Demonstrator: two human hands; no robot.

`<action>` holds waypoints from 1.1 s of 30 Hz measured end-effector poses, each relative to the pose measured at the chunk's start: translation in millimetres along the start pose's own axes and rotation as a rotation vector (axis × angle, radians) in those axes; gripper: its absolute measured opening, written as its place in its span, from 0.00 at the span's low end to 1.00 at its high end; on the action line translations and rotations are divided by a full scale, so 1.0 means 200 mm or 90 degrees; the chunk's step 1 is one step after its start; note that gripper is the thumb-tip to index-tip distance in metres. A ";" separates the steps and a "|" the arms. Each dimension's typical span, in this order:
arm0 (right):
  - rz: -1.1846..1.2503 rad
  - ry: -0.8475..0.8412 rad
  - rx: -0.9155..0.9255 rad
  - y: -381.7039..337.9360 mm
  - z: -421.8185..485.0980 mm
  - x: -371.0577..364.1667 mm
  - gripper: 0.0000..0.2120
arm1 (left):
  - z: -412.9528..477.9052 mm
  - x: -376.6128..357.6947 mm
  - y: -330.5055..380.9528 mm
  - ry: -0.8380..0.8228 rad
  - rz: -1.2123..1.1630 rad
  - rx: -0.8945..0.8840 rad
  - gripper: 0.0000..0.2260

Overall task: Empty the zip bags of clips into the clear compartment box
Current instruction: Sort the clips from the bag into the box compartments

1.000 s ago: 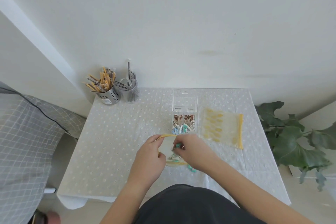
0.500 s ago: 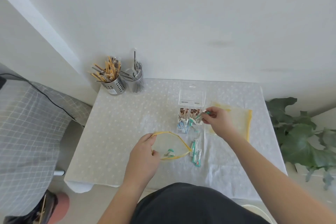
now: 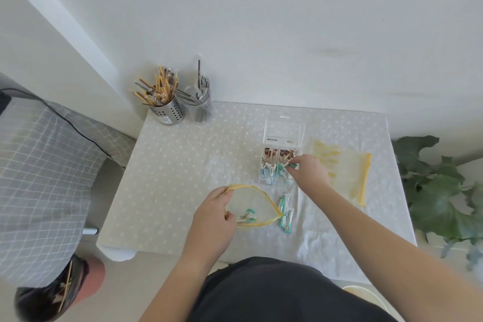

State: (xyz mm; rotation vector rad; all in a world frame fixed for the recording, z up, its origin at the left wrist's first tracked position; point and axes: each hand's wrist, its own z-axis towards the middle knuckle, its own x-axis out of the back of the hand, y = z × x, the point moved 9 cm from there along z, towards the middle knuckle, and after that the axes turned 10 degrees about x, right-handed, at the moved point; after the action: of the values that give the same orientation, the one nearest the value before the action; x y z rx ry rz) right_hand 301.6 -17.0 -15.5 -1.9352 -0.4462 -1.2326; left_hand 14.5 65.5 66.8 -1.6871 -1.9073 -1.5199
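A clear compartment box (image 3: 278, 165) with its lid raised stands on the table; it holds brown, white, blue and teal clips. My right hand (image 3: 309, 171) pinches a teal clip (image 3: 291, 165) over the box's right compartment. My left hand (image 3: 213, 213) grips the yellow-zipped rim of a clear zip bag (image 3: 251, 204) and holds its mouth wide. A few teal clips (image 3: 248, 215) lie inside this bag. A second zip bag (image 3: 342, 167) with a yellow pattern lies flat to the right of the box.
Teal packets (image 3: 285, 213) lie on the dotted tablecloth (image 3: 183, 178) just right of the open bag. Two utensil holders (image 3: 167, 110) with chopsticks and cutlery stand at the back left. A green plant (image 3: 441, 191) is off the table's right edge.
My right hand left the open bag, carried a teal clip up to the box and lowered it over the right compartment. My left hand kept the bag's mouth open.
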 end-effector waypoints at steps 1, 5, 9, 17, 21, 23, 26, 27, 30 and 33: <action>-0.025 -0.013 -0.003 -0.01 0.01 0.00 0.11 | 0.00 0.00 0.00 0.000 0.000 -0.001 0.25; -0.087 -0.059 -0.031 -0.03 0.04 -0.01 0.10 | 0.00 0.00 -0.02 -0.002 -0.007 -0.003 0.25; -0.161 -0.075 -0.059 -0.04 0.05 -0.04 0.11 | 0.00 0.01 -0.04 0.007 -0.012 0.003 0.25; -0.166 0.000 -0.062 0.00 0.01 -0.04 0.07 | 0.02 0.00 -0.04 0.000 -0.017 0.010 0.25; -0.140 0.029 -0.042 0.00 -0.01 -0.01 0.08 | 0.02 -0.01 -0.02 -0.004 -0.016 0.004 0.25; -0.100 0.049 -0.032 0.00 -0.03 0.01 0.08 | 0.02 -0.01 -0.01 -0.004 -0.012 -0.003 0.25; 0.044 0.066 0.011 -0.07 -0.07 0.05 0.06 | 0.01 -0.02 0.00 -0.006 0.002 -0.018 0.24; 0.108 0.066 0.041 -0.11 -0.10 0.07 0.05 | 0.01 -0.02 0.01 -0.008 0.007 -0.023 0.25; 0.238 0.071 0.121 -0.25 -0.23 0.15 0.06 | 0.00 -0.03 0.04 -0.008 0.015 -0.044 0.25; 0.284 0.015 0.169 -0.39 -0.38 0.21 0.07 | -0.01 -0.03 0.07 -0.004 0.018 -0.065 0.25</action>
State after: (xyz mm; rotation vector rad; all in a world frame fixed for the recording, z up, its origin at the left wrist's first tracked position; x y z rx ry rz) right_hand 225.8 -31.1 72.0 -1.6729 -0.1425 -0.8591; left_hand 27.4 57.5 72.3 -1.7543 -1.8302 -1.6289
